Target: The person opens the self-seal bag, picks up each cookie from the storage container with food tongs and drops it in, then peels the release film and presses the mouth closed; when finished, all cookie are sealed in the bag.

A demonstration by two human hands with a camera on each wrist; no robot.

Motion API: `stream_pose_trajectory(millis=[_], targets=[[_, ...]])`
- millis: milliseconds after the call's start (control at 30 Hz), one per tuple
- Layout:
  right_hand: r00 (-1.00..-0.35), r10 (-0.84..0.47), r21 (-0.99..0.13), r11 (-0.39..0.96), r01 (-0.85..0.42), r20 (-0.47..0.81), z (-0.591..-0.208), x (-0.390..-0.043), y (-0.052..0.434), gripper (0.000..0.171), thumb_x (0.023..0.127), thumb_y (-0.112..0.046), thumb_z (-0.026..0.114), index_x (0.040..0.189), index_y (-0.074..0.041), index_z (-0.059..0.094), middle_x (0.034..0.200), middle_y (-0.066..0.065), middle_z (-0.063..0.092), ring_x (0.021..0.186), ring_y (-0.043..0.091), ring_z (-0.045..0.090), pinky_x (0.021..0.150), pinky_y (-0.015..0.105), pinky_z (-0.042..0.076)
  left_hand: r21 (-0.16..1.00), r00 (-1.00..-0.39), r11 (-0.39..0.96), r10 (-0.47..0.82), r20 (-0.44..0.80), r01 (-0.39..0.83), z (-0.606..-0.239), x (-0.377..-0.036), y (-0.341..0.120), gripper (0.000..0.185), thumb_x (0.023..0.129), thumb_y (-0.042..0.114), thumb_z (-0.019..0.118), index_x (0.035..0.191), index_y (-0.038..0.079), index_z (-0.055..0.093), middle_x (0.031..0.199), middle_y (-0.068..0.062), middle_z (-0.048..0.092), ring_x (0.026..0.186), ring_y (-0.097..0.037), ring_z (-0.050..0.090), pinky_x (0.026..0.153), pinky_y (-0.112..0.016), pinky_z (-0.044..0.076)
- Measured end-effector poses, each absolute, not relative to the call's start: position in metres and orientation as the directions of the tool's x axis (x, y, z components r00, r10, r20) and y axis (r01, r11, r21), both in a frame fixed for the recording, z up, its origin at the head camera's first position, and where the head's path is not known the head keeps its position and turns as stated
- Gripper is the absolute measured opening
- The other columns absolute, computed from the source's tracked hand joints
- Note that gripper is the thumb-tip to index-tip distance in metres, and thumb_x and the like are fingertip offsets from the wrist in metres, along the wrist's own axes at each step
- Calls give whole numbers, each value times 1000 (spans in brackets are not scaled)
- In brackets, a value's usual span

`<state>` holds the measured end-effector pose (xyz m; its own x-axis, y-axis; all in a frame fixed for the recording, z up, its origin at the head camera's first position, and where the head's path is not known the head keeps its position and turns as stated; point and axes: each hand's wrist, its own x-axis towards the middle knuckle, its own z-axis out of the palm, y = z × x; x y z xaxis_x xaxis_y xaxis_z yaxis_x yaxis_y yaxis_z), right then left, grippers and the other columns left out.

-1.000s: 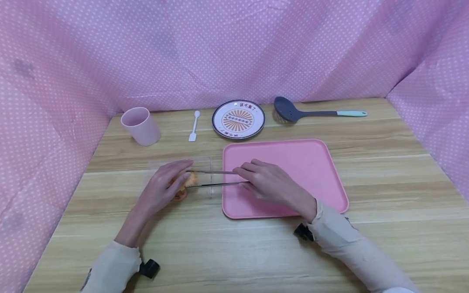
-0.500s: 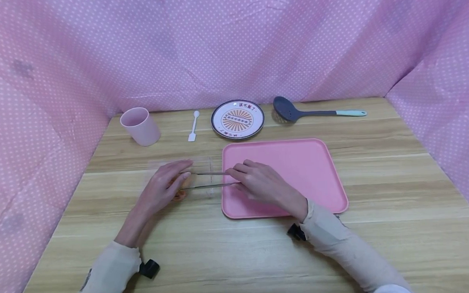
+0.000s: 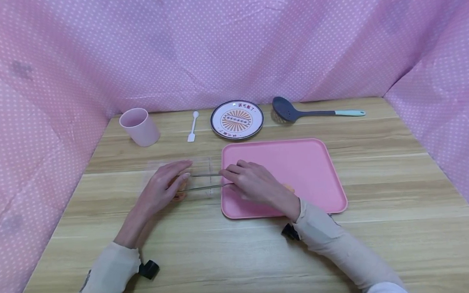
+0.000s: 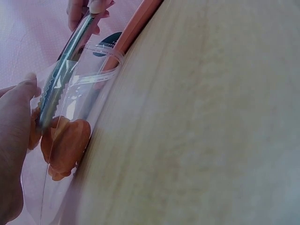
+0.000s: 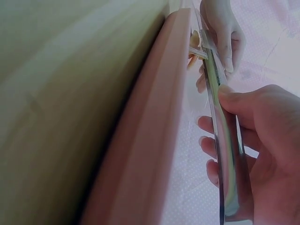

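Observation:
My left hand [image 3: 163,186] holds a clear zip bag [image 4: 77,101] by its upper side, thumb and fingers spread around it. Several orange-brown lumpy pieces, like food [image 4: 70,145], lie inside; their exact kind is unclear. Metal tongs [image 3: 205,188] reach through the bag's mouth from the right, serrated ends beside the pieces. Their tips are partly hidden behind my left thumb in the head view. My right hand [image 3: 255,180] grips the tongs above the left part of the pink tray [image 3: 306,161], thumb on one arm and fingers on the other.
A small orange piece [image 3: 288,188] shows on the tray behind my right wrist. Along the back stand a pink cup [image 3: 141,128], a small white spatula [image 3: 193,127], a patterned plate [image 3: 237,120] and a dark slotted ladle [image 3: 289,111] with a mint handle.
My right hand has moved left, pushing the tongs deeper into the bag. The orange piece on the tray has come into view behind my wrist. My left hand stays put.

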<state>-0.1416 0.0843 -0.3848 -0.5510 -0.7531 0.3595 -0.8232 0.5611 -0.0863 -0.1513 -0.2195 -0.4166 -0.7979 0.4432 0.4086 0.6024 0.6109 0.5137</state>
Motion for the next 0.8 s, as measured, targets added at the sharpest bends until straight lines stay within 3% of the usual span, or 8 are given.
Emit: stream_pose_trajectory(millis=[333,800], targets=[[-553,-754,-90,561,-823,353,-386,-142,82,33,98,-19,74,128,-6,72,117,5,72,99,24,64,82,36,58,504,-782,599,453,429,623,-418,-152,-220,37,100,3,68,137,3,66,138,-12,65,130,-34,57,109,-56,43],[-620,-731,-195,590,-784,285,-385,-140,102,35,98,-19,73,132,-9,70,119,4,71,100,23,64,85,36,56,511,-792,605,449,414,611,-418,-152,-221,38,101,4,66,139,5,65,140,-11,64,132,-34,56,110,-57,42]])
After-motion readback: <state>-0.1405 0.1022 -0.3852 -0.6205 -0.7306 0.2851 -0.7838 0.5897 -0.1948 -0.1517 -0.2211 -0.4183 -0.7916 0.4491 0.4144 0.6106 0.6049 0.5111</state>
